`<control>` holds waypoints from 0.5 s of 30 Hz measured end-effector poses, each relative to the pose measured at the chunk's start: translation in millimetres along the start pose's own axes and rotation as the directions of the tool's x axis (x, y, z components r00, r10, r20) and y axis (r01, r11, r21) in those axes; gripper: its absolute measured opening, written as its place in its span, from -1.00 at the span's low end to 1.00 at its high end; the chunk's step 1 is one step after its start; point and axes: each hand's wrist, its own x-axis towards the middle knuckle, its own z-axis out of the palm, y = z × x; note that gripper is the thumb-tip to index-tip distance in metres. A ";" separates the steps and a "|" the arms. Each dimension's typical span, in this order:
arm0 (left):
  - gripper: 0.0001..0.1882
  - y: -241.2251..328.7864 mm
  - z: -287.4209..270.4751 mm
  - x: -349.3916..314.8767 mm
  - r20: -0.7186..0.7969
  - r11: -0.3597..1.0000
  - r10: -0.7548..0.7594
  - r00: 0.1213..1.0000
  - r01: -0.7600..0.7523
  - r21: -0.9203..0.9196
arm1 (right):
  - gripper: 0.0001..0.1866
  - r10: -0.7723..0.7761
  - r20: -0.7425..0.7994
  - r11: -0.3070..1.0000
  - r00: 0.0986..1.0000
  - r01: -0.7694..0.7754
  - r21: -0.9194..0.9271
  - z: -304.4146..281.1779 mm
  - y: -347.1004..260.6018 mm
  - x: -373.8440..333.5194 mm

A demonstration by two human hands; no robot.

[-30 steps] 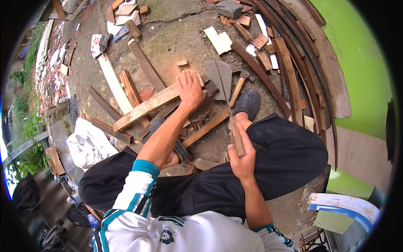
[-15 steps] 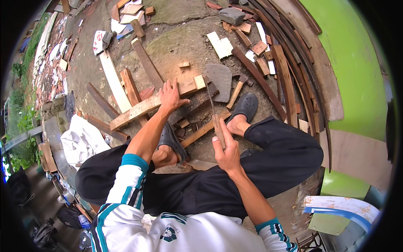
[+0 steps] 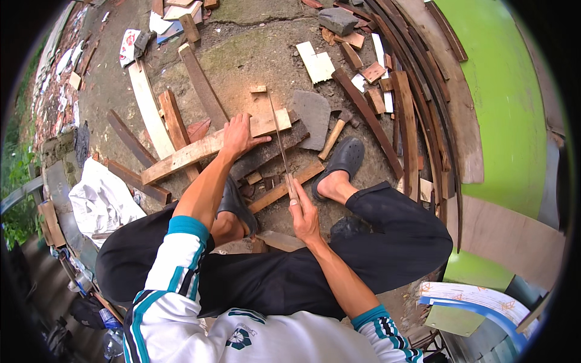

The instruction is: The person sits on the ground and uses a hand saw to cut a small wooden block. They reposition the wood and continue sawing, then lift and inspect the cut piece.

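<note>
A light wooden beam [image 3: 181,158] lies slantwise across other timber in front of me. My left hand [image 3: 240,136] grips it from above, fingers over its top and thumb spread toward the right end. My right hand [image 3: 305,219] is closed around the handle of a handsaw [image 3: 280,136], whose narrow blade points away from me. The blade crosses the beam a little in from its right end; whether it has cut in, I cannot tell. Just beyond the blade's tip is a small wood offcut [image 3: 258,89]. Darker timber [image 3: 302,138] sits under the beam's right end.
Right of the beam lie a grey stone slab [image 3: 312,118] and a hammer [image 3: 333,138] with a wooden handle, close to my right clog [image 3: 346,158]. Long dark planks [image 3: 407,133] line the right side. A white cloth [image 3: 103,196] lies at the left.
The saw blade has shifted left along the beam, from its right end to a spot nearer my left hand. My left hand still holds the beam. The whole view has shifted slightly.
</note>
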 end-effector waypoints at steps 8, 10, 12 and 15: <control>0.01 -0.7 0.7 2.6 -0.028 0.998 0.011 1.000 -0.012 -0.056 | -0.45 0.155 0.035 0.987 0.987 -0.156 0.034 13.9 11.8 56.6; 0.01 -4.1 3.3 3.4 -0.007 0.999 -0.003 1.000 0.003 -0.051 | -0.46 0.078 -0.003 0.997 0.997 -0.078 0.006 7.7 11.5 20.0; 0.00 -4.3 3.9 3.9 0.000 0.999 -0.013 1.000 0.013 -0.045 | -0.46 0.065 -0.005 0.998 0.998 -0.065 0.001 0.5 11.9 5.3; 0.00 -3.4 2.8 5.8 -0.026 0.999 -0.019 0.999 0.018 -0.050 | -0.46 0.103 0.029 0.995 0.994 -0.103 -0.007 -0.7 13.1 23.6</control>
